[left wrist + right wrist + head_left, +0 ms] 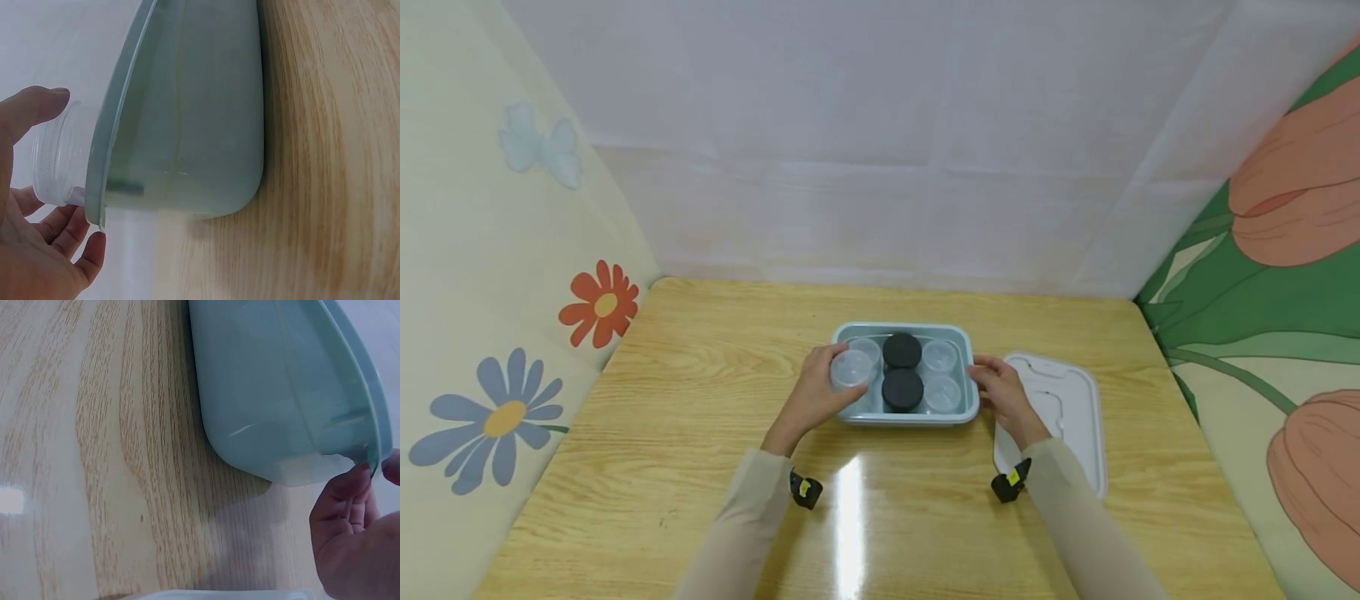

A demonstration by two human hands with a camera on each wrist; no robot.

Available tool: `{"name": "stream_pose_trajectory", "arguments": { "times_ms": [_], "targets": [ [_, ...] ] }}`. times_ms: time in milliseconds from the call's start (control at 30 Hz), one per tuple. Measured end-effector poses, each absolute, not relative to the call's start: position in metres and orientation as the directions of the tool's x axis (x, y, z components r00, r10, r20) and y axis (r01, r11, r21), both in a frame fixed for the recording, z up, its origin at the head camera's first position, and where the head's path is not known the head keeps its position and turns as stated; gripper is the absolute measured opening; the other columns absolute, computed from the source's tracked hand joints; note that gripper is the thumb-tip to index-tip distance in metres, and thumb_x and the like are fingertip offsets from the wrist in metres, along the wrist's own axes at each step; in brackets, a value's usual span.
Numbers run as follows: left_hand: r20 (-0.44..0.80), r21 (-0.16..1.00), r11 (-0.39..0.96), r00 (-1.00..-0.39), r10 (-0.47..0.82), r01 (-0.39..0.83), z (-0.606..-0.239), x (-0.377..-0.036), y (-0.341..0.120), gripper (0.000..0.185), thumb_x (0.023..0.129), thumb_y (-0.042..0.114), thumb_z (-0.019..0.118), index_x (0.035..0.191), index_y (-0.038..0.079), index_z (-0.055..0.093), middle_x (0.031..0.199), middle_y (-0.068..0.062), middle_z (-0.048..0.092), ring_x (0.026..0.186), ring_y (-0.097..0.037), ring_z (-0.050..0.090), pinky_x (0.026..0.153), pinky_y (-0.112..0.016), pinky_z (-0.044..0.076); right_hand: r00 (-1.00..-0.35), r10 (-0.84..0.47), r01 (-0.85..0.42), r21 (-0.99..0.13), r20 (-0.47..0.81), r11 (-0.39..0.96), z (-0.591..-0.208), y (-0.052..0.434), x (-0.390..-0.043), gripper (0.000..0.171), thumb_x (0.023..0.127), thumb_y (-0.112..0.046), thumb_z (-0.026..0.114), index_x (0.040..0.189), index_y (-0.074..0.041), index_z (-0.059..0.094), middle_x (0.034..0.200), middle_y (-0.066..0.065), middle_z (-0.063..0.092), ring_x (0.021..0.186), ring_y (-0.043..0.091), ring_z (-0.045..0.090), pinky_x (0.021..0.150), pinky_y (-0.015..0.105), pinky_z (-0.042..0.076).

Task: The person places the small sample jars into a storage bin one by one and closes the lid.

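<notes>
A light blue-green plastic bin (pixel 910 419) stands on the table. My left hand (pixel 811 392) holds a clear plastic jar (pixel 852 367) by its sides at the bin's left end. In the left wrist view this jar (pixel 56 156) sticks up past the rim, thumb on one side and fingers on the other. Behind it in the bin is another clear jar (pixel 867 347). Two black-lidded jars (pixel 902 390) fill the middle, and two clear jars (pixel 942 394) stand at the right. My right hand (pixel 1006 396) pinches the bin's right rim, also seen in the right wrist view.
A white lid (pixel 1086 408) with moulded grooves lies on the wooden table (pixel 715 350) to the right of the bin, partly under my right forearm. A pale cloth wall (pixel 887 167) rises behind the table, with flower-printed panels at left and right.
</notes>
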State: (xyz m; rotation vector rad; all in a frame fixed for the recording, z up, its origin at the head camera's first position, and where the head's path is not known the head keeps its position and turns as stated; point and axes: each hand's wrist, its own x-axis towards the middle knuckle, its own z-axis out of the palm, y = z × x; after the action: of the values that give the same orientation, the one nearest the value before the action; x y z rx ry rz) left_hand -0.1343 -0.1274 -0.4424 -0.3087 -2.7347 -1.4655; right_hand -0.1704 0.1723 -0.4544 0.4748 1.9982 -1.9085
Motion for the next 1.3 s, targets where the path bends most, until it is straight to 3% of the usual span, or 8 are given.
{"name": "stream_pose_trajectory", "arguments": {
  "times_ms": [500, 1300],
  "targets": [
    [0.109, 0.744, 0.636, -0.976, 0.187, 0.205, -0.4448, -0.1334, -0.1261, 0.068, 0.074, 0.023, 0.079, 0.131, -0.001, 0.050, 0.119, -0.020, 0.050, 0.106, -0.032, 0.046, 0.078, -0.042, 0.048, -0.890, 0.006, 0.456, -0.889, -0.456, 0.041, -0.4550, 0.1726, -0.1697, 0.040, 0.094, -0.015, 0.057, 0.130, -0.001, 0.048, 0.081, -0.012, 0.063, 0.072, 0.006, 0.056, 0.058, 0.020, 0.047],
    [0.158, 0.689, 0.677, -0.966, 0.207, 0.257, -0.4476, -0.1348, -0.1252, 0.066, 0.071, 0.021, 0.081, 0.127, -0.003, 0.053, 0.116, -0.019, 0.053, 0.104, -0.032, 0.046, 0.077, -0.043, 0.049, -0.895, -0.004, 0.446, -0.895, -0.446, 0.027, -0.4565, 0.1730, -0.1703, 0.040, 0.095, -0.015, 0.057, 0.131, 0.000, 0.047, 0.080, -0.012, 0.062, 0.071, 0.005, 0.057, 0.057, 0.020, 0.048]
  ]
}}
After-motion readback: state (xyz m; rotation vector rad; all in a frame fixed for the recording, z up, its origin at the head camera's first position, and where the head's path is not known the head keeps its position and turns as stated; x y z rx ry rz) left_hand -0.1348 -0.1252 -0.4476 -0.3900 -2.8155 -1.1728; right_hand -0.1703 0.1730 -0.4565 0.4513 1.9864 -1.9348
